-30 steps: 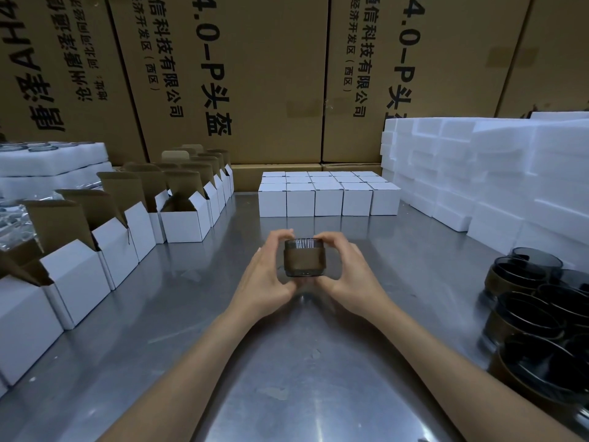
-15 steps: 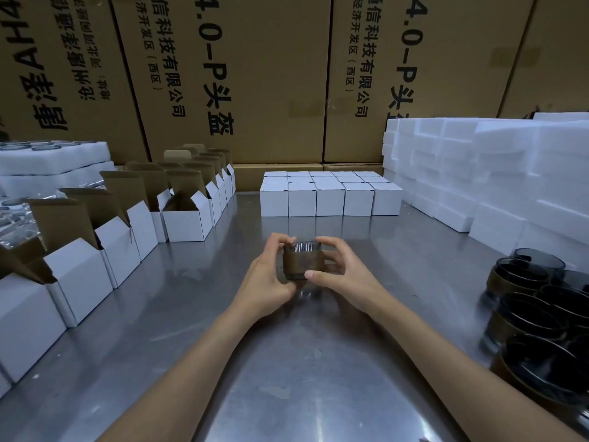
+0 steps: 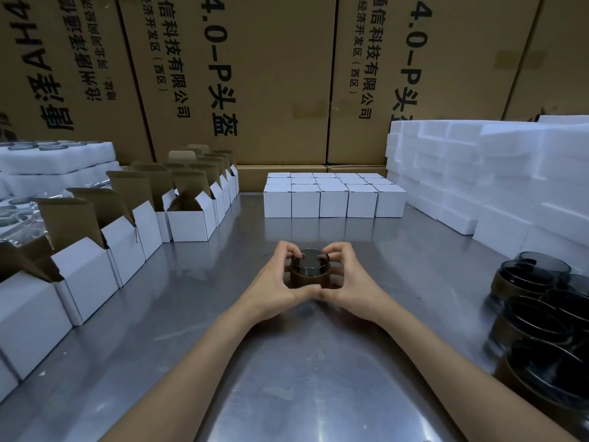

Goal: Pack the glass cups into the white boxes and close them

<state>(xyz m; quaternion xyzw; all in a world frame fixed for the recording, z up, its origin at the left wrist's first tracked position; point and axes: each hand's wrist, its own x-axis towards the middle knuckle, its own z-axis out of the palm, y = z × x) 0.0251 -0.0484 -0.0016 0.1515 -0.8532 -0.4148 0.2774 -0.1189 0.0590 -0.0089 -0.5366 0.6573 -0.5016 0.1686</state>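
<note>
One dark smoked glass cup (image 3: 309, 272) stands upright at mid-worktop, mouth up. More dark glass cups (image 3: 541, 320) cluster at right. Open white boxes (image 3: 134, 231) line the left, flaps raised; closed white boxes (image 3: 334, 196) sit in rows behind.

Centre frame: glass cup (image 3: 309, 272), dark smoky grey top, brown band round its lower part. Lower right: more cups (image 3: 538, 317), same dark glass with brown bands. Table (image 3: 287, 378) dull silver-grey metal, pale reflections. Left side: open boxes (image 3: 191, 215) white outside, brown cardboard inside flaps. Upper centre: closed boxes (image 3: 334, 199) plain white. Right: foam blocks (image 3: 478, 173) white. Back: tan cartons (image 3: 271, 74) with black printed characters.
</note>
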